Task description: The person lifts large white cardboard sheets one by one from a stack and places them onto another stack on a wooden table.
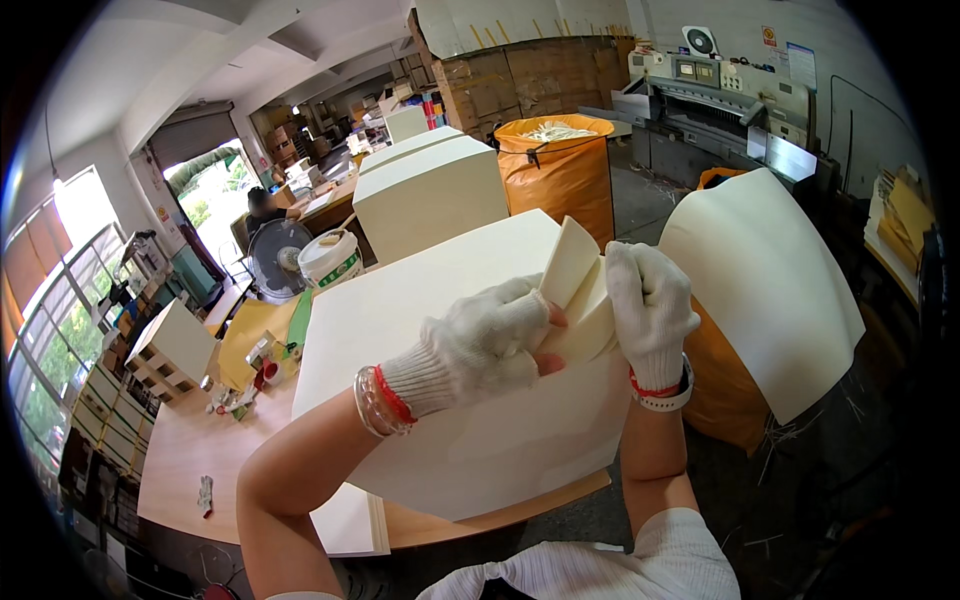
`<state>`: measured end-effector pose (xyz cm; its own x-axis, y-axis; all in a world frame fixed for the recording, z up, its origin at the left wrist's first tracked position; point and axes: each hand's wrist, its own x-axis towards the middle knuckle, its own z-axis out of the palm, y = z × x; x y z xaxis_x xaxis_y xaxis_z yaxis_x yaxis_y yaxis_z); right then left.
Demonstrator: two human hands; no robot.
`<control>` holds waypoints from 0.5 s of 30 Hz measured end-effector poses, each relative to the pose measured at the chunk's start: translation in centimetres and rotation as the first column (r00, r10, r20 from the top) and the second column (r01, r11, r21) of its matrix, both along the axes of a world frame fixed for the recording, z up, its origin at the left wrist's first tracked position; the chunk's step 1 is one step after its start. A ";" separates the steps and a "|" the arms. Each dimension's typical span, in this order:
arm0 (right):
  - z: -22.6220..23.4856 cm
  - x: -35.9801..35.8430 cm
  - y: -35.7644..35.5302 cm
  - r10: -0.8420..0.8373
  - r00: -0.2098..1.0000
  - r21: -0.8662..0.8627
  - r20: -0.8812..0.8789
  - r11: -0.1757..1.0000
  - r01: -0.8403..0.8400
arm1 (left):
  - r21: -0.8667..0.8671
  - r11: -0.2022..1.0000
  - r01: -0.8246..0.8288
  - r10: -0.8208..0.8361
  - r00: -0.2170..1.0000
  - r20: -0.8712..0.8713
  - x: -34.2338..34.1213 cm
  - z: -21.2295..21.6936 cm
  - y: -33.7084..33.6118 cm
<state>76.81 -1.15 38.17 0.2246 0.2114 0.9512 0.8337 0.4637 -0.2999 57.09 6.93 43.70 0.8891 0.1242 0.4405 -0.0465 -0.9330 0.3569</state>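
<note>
A large stack of cream paper sheets (450, 450) lies before me on the table. At its right side the corner of some sheets is bent up into a curled flap (570, 262). My left hand (490, 335), in a white knit glove with bare fingertips, reaches across the stack. Its fingers close around the curled sheets, with the thumb and a fingertip showing beside them. My right hand (652, 305), gloved likewise, is closed in a fist at the right edge of the same sheets; its fingertips are hidden.
Orange bags stand behind the stack (560, 180) and at its right, the latter under a big bent cream sheet (760, 290). Tall paper stacks (430, 200), a white bucket (330, 258) and a fan (280, 260) are beyond. A cutting machine (720, 100) stands far right; a person (265, 205) sits far left.
</note>
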 end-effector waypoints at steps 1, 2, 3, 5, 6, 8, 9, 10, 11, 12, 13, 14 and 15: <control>0.0 0.0 0.0 0.005 1.000 0.002 -0.013 1.000 -0.005 | -0.001 0.999 -0.036 0.036 0.999 0.016 0.0 -0.1 -0.3; 0.0 -0.1 0.1 0.012 1.000 0.004 -0.026 1.000 -0.011 | -0.002 0.999 -0.034 0.034 0.999 0.037 0.0 -0.3 -0.2; 0.0 -0.2 0.1 0.018 0.999 0.006 -0.039 1.000 -0.018 | -0.003 0.999 -0.032 0.032 0.998 0.057 0.1 -0.5 0.0; 0.0 -0.1 0.2 -0.024 0.998 0.086 0.064 0.996 0.019 | 0.000 1.000 0.009 -0.009 0.997 0.080 0.1 -0.5 0.3; 0.0 -0.1 0.2 -0.048 0.992 0.127 0.115 0.991 0.033 | 0.004 0.999 0.047 -0.047 0.996 0.081 0.1 -0.2 0.4; 0.3 -0.2 -0.1 -0.026 0.990 0.105 0.138 0.994 0.012 | 0.042 0.997 0.059 -0.061 0.997 0.036 0.0 0.1 0.4; 0.4 -0.2 -0.2 -0.015 0.989 0.092 0.149 0.996 0.002 | 0.076 0.996 0.036 -0.036 0.999 -0.010 -0.1 0.3 0.2; 0.2 -0.1 -0.1 -0.025 0.991 0.093 0.135 0.996 0.012 | 0.111 0.994 0.015 -0.009 0.998 -0.055 -0.1 0.4 0.1; 0.0 -0.1 0.2 -0.034 0.992 0.095 0.121 0.995 0.022 | 0.080 0.996 0.029 -0.026 0.999 -0.035 -0.1 0.3 0.2; -0.1 0.0 0.3 -0.044 0.993 0.097 0.107 0.995 0.033 | 0.049 0.998 0.043 -0.043 0.999 -0.014 0.0 0.1 0.4; 0.0 -0.1 0.2 -0.031 0.996 0.082 0.088 0.996 0.024 | 0.019 0.998 0.059 -0.059 0.998 0.007 0.1 -0.1 0.5; 0.0 -0.1 0.1 -0.017 0.998 0.064 0.066 0.998 0.012 | 0.030 0.999 0.040 -0.041 0.999 0.035 0.1 -0.1 0.2; 0.0 -0.1 0.0 -0.003 0.999 0.047 0.043 0.999 0.001 | 0.040 0.999 0.021 -0.024 0.998 0.062 0.1 0.0 -0.2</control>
